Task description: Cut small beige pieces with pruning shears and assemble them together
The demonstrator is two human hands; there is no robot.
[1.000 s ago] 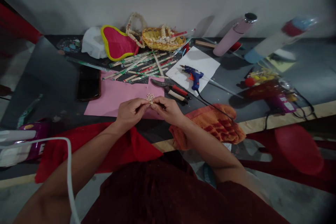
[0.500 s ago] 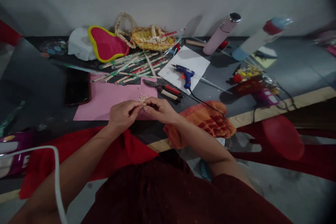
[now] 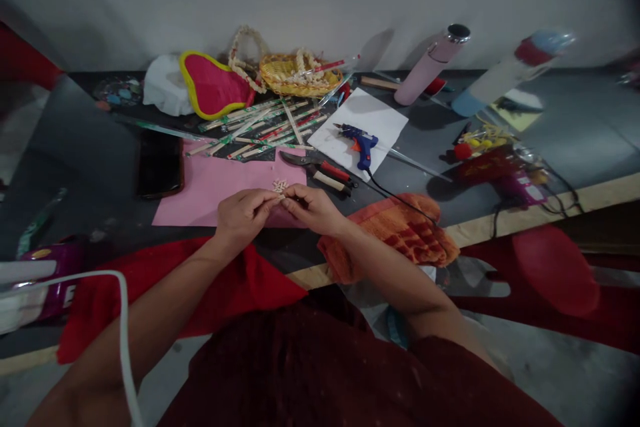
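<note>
Meeting at the fingertips, the left hand (image 3: 244, 215) and right hand (image 3: 314, 209) pinch a small pale piece (image 3: 281, 198) between thumbs and forefingers; the remaining fingers curl inward. Piece largely covered by the fingers; exact shape cannot be told. Location: in the gap where the hands join, above the near edge of the pink sheet (image 3: 200, 180).

Just beyond the fingertips, on the same sheet: a loose cluster of short pale pieces (image 3: 280, 184).

Past the right hand, slightly to its right: pruning shears (image 3: 327, 171), one grip red, one pale, blade pointing back toward the left. Farther out, a blue glue gun (image 3: 361, 145) lies on a white sheet (image 3: 387, 121), its black cord running toward the orange towel (image 3: 400, 227), which lies beside the right wrist and under the forearm.

Beyond both hands: a heap of wrapped chopsticks (image 3: 260, 127), some overlapping the far edge of the pink sheet; behind these, a yellow wicker basket (image 3: 283, 85) and a pink panel with yellow edging (image 3: 216, 83).

Left of the left hand, a dark phone (image 3: 160, 163) lies partly over the pink sheet. Red cloth (image 3: 260, 280) extends below the left wrist.
</note>
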